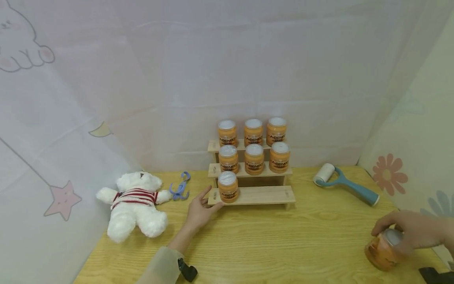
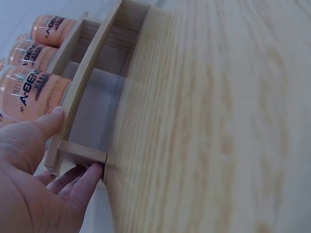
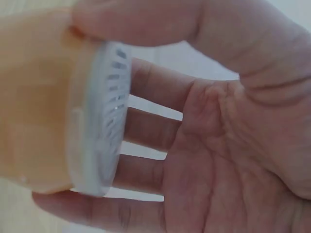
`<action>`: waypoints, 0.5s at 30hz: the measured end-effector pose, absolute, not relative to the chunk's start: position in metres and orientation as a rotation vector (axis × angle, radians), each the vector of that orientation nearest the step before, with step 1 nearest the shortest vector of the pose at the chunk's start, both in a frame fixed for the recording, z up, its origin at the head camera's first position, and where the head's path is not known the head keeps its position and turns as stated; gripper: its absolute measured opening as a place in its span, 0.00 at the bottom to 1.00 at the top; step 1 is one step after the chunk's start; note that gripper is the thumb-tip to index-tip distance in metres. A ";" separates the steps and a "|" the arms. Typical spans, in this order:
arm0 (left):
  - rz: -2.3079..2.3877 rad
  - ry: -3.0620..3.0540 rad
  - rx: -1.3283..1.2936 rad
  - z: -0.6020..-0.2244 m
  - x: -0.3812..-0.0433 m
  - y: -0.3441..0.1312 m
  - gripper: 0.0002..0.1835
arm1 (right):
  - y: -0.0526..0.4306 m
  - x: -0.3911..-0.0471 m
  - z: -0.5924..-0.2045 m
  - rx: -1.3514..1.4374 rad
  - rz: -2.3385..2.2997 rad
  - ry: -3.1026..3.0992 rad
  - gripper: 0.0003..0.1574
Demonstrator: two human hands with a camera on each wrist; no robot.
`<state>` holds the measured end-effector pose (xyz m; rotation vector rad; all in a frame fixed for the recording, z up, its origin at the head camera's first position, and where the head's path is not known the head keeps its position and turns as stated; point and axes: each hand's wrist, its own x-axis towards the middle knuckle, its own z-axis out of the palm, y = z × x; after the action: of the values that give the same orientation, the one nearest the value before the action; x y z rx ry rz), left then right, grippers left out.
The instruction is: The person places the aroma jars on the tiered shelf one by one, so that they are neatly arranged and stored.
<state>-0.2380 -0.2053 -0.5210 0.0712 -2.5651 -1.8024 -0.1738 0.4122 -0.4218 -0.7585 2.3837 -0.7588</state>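
Observation:
My right hand [image 1: 413, 230] grips an orange jar [image 1: 381, 252] around its upper part, at the right front of the table. In the right wrist view, the thumb and fingers go round the jar's side, near its white slotted lid [image 3: 104, 121]. My left hand [image 1: 202, 211] holds the left end of a three-step wooden display rack [image 1: 264, 195]. In the left wrist view, its thumb presses the lowest step's front edge and its fingers curl behind the leg [image 2: 82, 151]. One orange jar [image 1: 228, 193] stands at the left of that step. Three jars stand on each upper step.
A white teddy bear [image 1: 136, 217] in a striped sweater lies at the left, with a small blue-purple hooked item [image 1: 181, 187] by its paw. At the right back lies a lint roller [image 1: 349, 183] with a blue handle. A fabric backdrop [image 1: 198, 79] hangs behind.

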 end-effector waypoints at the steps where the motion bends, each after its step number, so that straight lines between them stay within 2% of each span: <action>1: -1.802 -2.567 0.068 -0.521 -0.238 -0.205 0.48 | 0.410 -0.176 -0.420 -0.788 -0.742 2.399 0.21; 11: -1.784 -2.587 0.077 -0.522 -0.239 -0.206 0.48 | 0.372 -0.205 -0.397 -0.975 -0.684 2.519 0.22; 15: -1.769 -2.597 0.083 -0.522 -0.239 -0.205 0.48 | 0.351 -0.213 -0.386 -0.992 -0.583 2.650 0.18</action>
<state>-0.2393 -0.2054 -0.5220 0.0828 -2.5967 -1.7686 -0.2130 0.3513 -0.3861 -0.9925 2.6504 -0.5834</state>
